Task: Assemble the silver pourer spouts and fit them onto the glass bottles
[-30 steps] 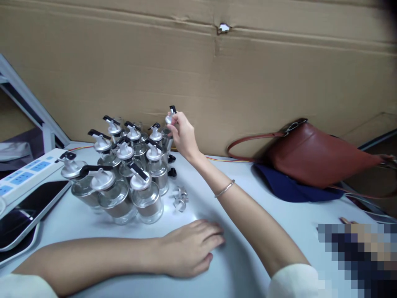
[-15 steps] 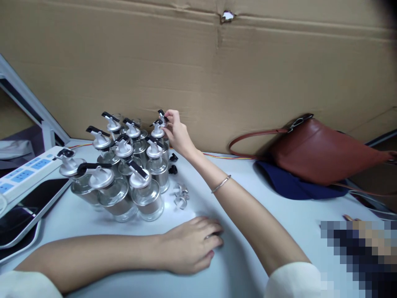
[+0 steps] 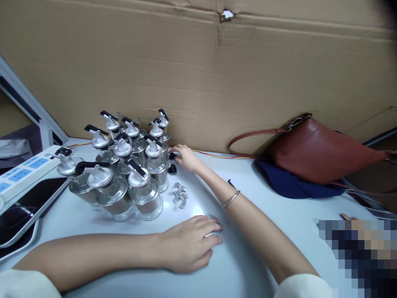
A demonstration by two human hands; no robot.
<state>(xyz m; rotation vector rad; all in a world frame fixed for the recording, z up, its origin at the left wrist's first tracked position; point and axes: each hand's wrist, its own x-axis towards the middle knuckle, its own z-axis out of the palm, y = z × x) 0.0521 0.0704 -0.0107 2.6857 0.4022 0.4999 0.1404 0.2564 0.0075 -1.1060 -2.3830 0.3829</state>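
Several glass bottles (image 3: pixel 147 198) with silver pourer tops and black levers stand grouped at the left. My right hand (image 3: pixel 185 158) is low beside the back right bottles. Its bent fingers are apart, at a small black plastic piece (image 3: pixel 171 156); a firm grip on it does not show. A second black piece (image 3: pixel 172 169) lies just in front. Closer to me are curved silver clip-like pieces (image 3: pixel 180 195) on the table. My left hand (image 3: pixel 194 244) rests palm down on the table (image 3: pixel 235 265), fingers loosely stretched, holding nothing.
A cardboard wall (image 3: pixel 198 74) rises behind the bottles, with thin coloured wires (image 3: pixel 214 155) along its foot. On the left are a power strip (image 3: pixel 29 169) and a phone (image 3: pixel 34 198). A brown bag (image 3: pixel 319 153) lies on a dark blue cap (image 3: pixel 279 184) at the right.
My right hand has let go of the pourer top on the rearmost right bottle and moved down to the small black pieces. The left hand has stayed in place.
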